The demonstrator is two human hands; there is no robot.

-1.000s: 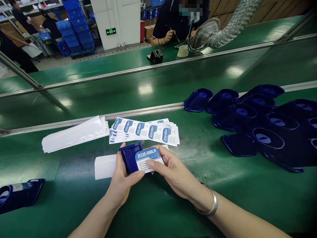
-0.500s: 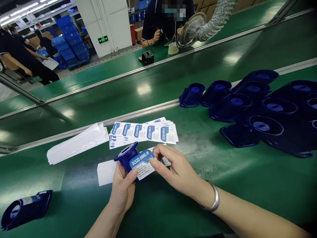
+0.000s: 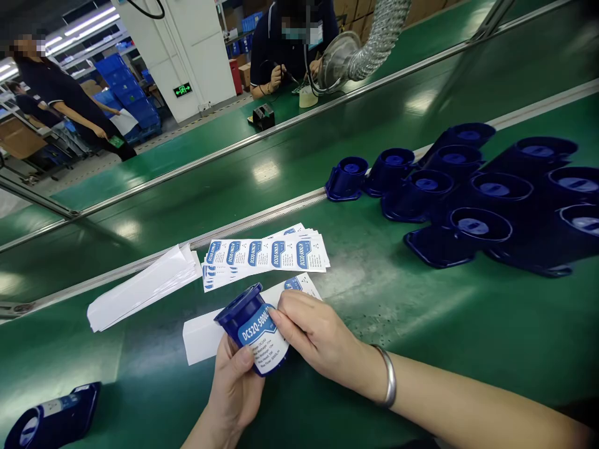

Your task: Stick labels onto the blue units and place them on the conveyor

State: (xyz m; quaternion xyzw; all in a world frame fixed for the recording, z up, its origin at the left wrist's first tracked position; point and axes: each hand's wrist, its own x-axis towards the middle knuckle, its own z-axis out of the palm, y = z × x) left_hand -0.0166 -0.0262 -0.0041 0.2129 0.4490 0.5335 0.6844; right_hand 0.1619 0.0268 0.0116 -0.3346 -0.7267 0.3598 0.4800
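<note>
My left hand (image 3: 239, 388) is wrapped round a dark blue plastic housing (image 3: 229, 313) with a flanged end, its thumb lying on the label. A blue-and-white label (image 3: 262, 342) printed "DC52Q-5000L/H" lies curved on the housing's side. My right hand (image 3: 321, 340) has its fingers bent and thumb and forefinger closed on the label's upper right edge. Behind the hands lies a partly bare label strip (image 3: 202, 340), with some labels on its right end. Beyond it is a fanned pile of label strips (image 3: 266, 254).
White paper strips (image 3: 143, 290) are stacked at left. A labelled blue housing (image 3: 60, 416) lies at the near left. Several blue housings (image 3: 477, 226) stand at right. Across the metal rail, a person (image 3: 274, 62) works beside a flexible duct (image 3: 379, 37); other people stand at far left.
The label has gone from standing partly off the housing to lying more closely round it. My right hand has shifted slightly left and down along it, and the housing is turned more upright.
</note>
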